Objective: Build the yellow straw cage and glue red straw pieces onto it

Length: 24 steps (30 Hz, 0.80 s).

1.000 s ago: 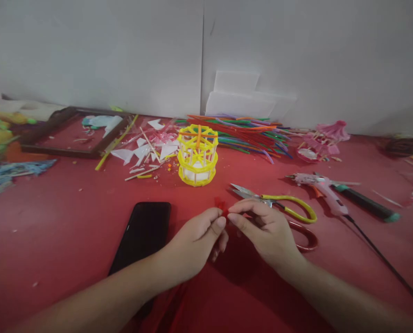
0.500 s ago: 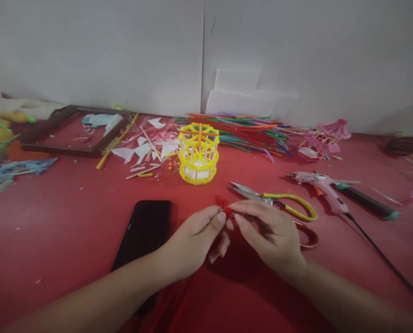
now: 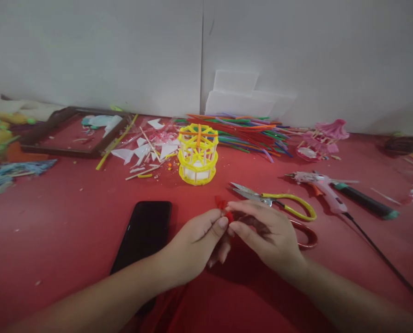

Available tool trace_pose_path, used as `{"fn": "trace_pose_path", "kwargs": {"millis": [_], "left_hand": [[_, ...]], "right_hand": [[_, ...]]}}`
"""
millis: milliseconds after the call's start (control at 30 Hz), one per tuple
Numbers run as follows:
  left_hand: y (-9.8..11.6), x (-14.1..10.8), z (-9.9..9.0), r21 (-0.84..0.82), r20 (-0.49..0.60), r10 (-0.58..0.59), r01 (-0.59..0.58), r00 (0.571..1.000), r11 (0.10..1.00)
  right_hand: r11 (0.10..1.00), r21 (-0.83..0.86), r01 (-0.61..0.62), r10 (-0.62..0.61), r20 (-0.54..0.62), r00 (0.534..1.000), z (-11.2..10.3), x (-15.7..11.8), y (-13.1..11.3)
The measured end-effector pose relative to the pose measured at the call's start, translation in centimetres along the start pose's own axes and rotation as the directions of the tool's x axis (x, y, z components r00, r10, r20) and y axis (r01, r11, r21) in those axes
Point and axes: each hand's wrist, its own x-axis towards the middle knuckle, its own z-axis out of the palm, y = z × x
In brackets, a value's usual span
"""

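Both hands meet over the red table, pinching a small bent red pipe cleaner [image 3: 229,217]. My left hand [image 3: 201,238] grips it between thumb and curled fingers. From the other side, my right hand [image 3: 270,233] closes thumb and forefinger on it. A flattened red end sticks up past the fingertips; the rest is covered by the fingers. Beyond the hands stands a yellow cage-like lantern [image 3: 198,155] of yellow strips and thin sticks, with a white piece inside. Scissors [image 3: 289,201] with yellow and red handles lie just behind my right hand, which partly hides them.
A black phone [image 3: 146,231] lies beside my left forearm. To the right are a pink glue gun [image 3: 322,187] with its cord and dark-handled pliers [image 3: 364,201]. Along the back are a dark frame [image 3: 63,150], white scraps, coloured pipe cleaners [image 3: 248,134] and a pink model [image 3: 322,141].
The fingertips have shifted slightly on the red pipe cleaner, and more of its bent part shows between them. Otherwise the hands stay in nearly the same place.
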Motion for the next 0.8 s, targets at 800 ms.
{"fn": "trace_pose_path", "kwargs": {"millis": [800], "left_hand": [[0.13,0.08,0.05,-0.032,-0.169,-0.055,0.05,0.984,0.998]], "right_hand": [[0.973,-0.064,-0.221,0.224,0.043,0.974,0.18,0.6,-0.38]]}}
